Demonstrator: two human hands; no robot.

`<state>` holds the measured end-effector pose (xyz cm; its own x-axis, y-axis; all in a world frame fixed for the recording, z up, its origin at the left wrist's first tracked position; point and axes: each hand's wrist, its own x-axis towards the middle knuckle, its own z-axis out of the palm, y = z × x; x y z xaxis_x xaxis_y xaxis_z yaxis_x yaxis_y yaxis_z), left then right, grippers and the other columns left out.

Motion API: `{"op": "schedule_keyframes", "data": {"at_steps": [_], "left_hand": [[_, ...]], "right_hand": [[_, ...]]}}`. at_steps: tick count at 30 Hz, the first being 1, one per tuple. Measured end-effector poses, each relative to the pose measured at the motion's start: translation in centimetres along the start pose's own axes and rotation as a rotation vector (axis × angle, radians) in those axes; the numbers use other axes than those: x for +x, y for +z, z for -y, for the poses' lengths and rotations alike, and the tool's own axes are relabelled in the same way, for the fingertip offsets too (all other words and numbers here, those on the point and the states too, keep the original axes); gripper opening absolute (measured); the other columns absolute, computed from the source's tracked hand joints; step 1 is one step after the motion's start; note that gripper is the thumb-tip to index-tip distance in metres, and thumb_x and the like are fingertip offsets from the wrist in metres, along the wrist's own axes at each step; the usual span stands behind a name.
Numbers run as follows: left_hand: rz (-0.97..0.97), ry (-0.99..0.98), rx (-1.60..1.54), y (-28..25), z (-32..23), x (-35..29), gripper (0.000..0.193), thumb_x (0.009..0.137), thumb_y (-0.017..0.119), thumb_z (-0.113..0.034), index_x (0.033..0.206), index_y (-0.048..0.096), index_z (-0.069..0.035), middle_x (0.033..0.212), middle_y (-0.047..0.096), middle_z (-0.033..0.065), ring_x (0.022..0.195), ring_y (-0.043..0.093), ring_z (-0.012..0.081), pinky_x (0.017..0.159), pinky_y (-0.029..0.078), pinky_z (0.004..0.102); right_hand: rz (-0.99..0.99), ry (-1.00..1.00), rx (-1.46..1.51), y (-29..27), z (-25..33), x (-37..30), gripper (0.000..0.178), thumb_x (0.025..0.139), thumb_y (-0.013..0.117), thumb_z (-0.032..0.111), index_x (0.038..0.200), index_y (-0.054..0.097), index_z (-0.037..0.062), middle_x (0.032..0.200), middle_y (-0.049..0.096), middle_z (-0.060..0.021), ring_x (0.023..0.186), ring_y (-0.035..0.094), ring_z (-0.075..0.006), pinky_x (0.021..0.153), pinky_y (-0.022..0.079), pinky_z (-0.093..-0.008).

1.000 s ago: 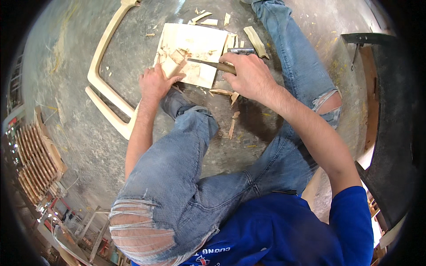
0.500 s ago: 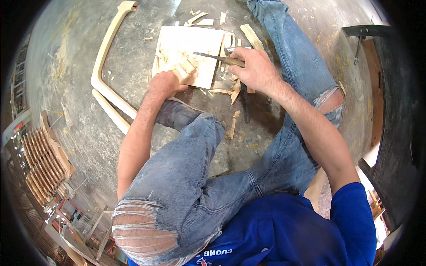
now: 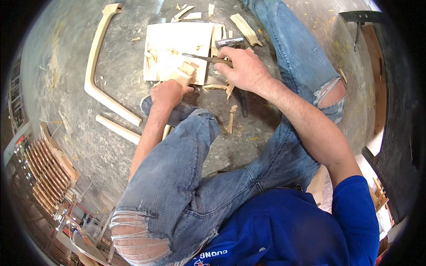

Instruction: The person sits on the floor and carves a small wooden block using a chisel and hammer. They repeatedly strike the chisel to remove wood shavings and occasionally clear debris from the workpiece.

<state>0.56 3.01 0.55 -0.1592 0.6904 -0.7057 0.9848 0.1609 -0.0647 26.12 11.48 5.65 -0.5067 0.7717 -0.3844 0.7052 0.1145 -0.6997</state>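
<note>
My left hand [image 3: 167, 94] is closed round a pale wooden piece [image 3: 187, 69], whose squared end rests over a light flat board [image 3: 159, 37] on the floor. My right hand [image 3: 246, 70] grips a chisel [image 3: 207, 59] by its handle. The metal blade points left, its tip above the board and a little beyond the wooden piece, apart from it. A hammer [image 3: 230, 42] lies just past my right hand, its dark handle partly hidden beneath that hand. Another pale wooden length [image 3: 116, 127] shows left of my left forearm; whether it joins the held piece is hidden.
A bent wooden leg [image 3: 91, 66] lies on the concrete floor to the left. Wood chips [image 3: 245, 29] are scattered round the board. Stacked curved wooden parts [image 3: 51, 170] stand at the far left, and a dark piece of furniture [image 3: 397, 111] on the right.
The chisel and my right hand have moved left, bringing the tip farther over the board and uncovering the hammer head. The wooden length by my left forearm has shifted nearer to me.
</note>
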Motion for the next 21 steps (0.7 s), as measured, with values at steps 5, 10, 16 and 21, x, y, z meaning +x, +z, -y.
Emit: {"op": "schedule_keyframes", "data": {"at_steps": [5, 10, 16, 21], "left_hand": [[-0.284, 0.075, -0.408, -2.7, 2.6, -1.2, 0.035, 0.099, 0.07, -0.034, 0.116, 0.073, -0.003, 0.104, 0.078, 0.0188, 0.098, 0.075, 0.038, 0.09, 0.058, 0.0517], [-0.464, 0.749, -0.499, -9.4, -0.8, -2.3, 0.045, 0.095, 0.069, -0.004, 0.138, 0.057, -0.003, 0.117, 0.074, 0.0192, 0.107, 0.074, 0.0377, 0.092, 0.058, 0.0463], [-0.449, 0.685, -0.974, -11.6, 1.6, 2.8, 0.032, 0.105, 0.068, -0.016, 0.129, 0.06, 0.003, 0.113, 0.074, 0.0138, 0.109, 0.074, 0.0239, 0.098, 0.059, 0.0384], [-0.344, 0.677, -1.231, -8.6, 1.0, 5.8, 0.036, 0.105, 0.07, -0.022, 0.13, 0.062, 0.004, 0.112, 0.074, 0.0123, 0.109, 0.074, 0.0217, 0.096, 0.059, 0.0367]], "right_hand": [[0.093, -0.033, -0.056, -0.7, 1.2, 0.0, 0.027, 0.093, 0.063, 0.02, 0.109, 0.073, 0.0006, 0.093, 0.076, -0.0237, 0.093, 0.076, -0.0411, 0.086, 0.059, -0.0534], [-0.049, -0.262, -0.042, -1.4, 6.0, 2.9, 0.026, 0.086, 0.064, 0.017, 0.102, 0.073, -0.002, 0.091, 0.075, -0.0251, 0.089, 0.075, -0.0425, 0.084, 0.06, -0.0533], [-0.263, -0.156, 0.18, -3.6, 1.0, 4.7, 0.052, 0.095, 0.07, 0.049, 0.109, 0.073, -0.0015, 0.102, 0.076, -0.0202, 0.088, 0.076, -0.0304, 0.083, 0.062, -0.0468], [0.248, 0.397, -0.27, 0.3, -3.8, 1.5, 0.05, 0.1, 0.067, 0.047, 0.109, 0.073, -0.0013, 0.109, 0.076, -0.0227, 0.105, 0.074, -0.0384, 0.096, 0.057, -0.0518]]}}
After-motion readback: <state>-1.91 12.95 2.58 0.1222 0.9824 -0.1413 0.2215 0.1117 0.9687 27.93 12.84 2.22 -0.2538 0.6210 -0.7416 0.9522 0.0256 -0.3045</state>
